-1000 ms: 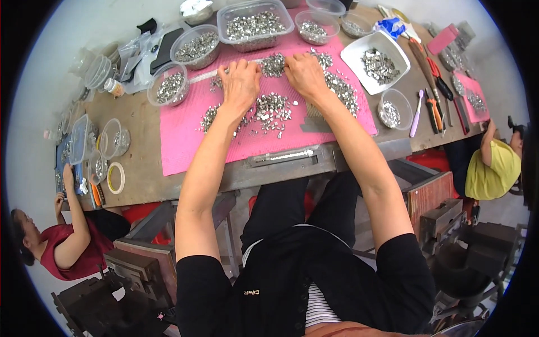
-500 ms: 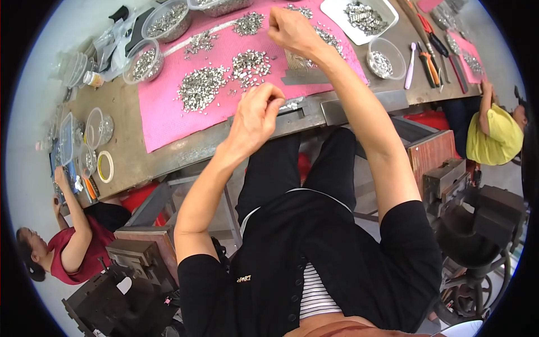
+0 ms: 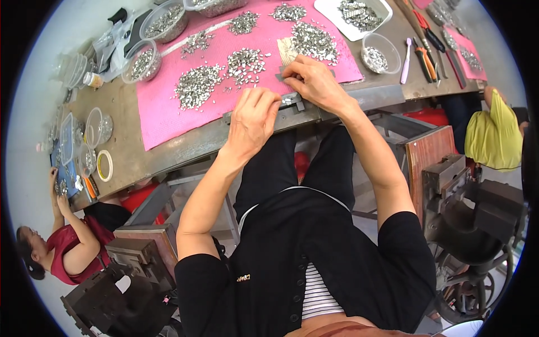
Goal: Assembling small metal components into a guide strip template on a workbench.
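My left hand (image 3: 251, 121) is closed, its fingers bent down at the left part of a narrow dark metal fixture (image 3: 293, 106) along the bench's front edge. Small silvery pieces show in the fixture between my hands. My right hand (image 3: 316, 84) is closed in a pinch over the fixture's right part, beside a grey metal strip. Whatever either set of fingertips holds is hidden. Beyond them, heaps of tiny silvery metal pieces (image 3: 197, 87) lie on a pink mat (image 3: 163, 121). The nearest heap to my right hand (image 3: 314, 44) sits by a beige patch.
Clear tubs of metal pieces (image 3: 144, 60) stand at the far left, a white tray (image 3: 320, 7) and a round tub (image 3: 393, 56) at the right. Pliers (image 3: 422, 62) and a toothbrush (image 3: 406, 60) lie further right. Co-workers sit on both sides.
My right hand has come back from the far right heap to the fixture near my left hand. My left hand has shifted only slightly. The left co-worker's hands have moved.
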A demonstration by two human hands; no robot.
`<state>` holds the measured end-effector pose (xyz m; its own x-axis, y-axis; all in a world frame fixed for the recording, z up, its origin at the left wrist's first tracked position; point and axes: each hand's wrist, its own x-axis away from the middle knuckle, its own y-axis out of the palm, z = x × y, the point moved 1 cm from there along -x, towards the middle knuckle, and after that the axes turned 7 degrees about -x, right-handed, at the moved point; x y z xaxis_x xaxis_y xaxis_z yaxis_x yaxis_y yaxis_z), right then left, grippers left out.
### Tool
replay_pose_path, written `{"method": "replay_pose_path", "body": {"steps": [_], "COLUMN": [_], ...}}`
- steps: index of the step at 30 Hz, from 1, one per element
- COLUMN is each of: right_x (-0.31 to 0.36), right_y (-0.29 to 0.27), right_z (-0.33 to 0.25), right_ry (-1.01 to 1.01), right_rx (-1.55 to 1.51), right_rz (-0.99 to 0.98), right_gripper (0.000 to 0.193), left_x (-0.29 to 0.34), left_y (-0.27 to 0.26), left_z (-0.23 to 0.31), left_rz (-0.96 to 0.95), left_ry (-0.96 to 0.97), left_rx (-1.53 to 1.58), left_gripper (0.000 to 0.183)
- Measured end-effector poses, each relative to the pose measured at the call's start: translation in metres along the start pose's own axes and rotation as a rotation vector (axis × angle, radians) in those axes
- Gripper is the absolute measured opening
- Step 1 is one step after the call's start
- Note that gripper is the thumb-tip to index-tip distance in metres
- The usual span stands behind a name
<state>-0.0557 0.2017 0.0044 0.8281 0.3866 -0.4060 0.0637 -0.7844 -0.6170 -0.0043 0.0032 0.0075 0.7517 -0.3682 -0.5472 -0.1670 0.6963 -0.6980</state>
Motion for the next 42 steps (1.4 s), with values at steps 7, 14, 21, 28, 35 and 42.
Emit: {"method": "replay_pose_path", "body": {"steps": [7, 14, 21, 28, 35, 42], "right_x": [0.001, -0.002, 0.019, 0.026, 0.022, 0.026], "right_y": [-0.001, -0.004, 0.004, 0.020, 0.017, 0.016], "right_z": [0.002, -0.003, -0.032, -0.034, -0.046, -0.044], "right_ry": [0.039, 0.039, -0.125, -0.215, -0.301, -0.287], "right_rx": [0.019, 0.028, -0.126, 0.004, 0.243, 0.215], "right_rz": [-0.014, -0.031, 0.007, 0.045, -0.018, -0.016], "right_gripper": [0.010, 0.009, 0.009, 0.013, 0.017, 0.020], "left_x": [0.007, 0.018, 0.030, 0.031, 0.030, 0.029], "left_y": [-0.001, -0.006, 0.001, 0.005, 0.003, -0.001], "left_z": [0.004, 0.005, 0.002, 0.001, 0.002, 0.004], "left_rz": [0.042, 0.100, 0.089, 0.110, 0.131, 0.100], "left_ry": [0.023, -0.016, -0.128, -0.134, -0.114, -0.116], "left_rx": [-0.115, -0.123, -0.102, -0.072, -0.112, -0.134], "left_gripper": [0.017, 0.038, 0.047, 0.057, 0.059, 0.056]}}
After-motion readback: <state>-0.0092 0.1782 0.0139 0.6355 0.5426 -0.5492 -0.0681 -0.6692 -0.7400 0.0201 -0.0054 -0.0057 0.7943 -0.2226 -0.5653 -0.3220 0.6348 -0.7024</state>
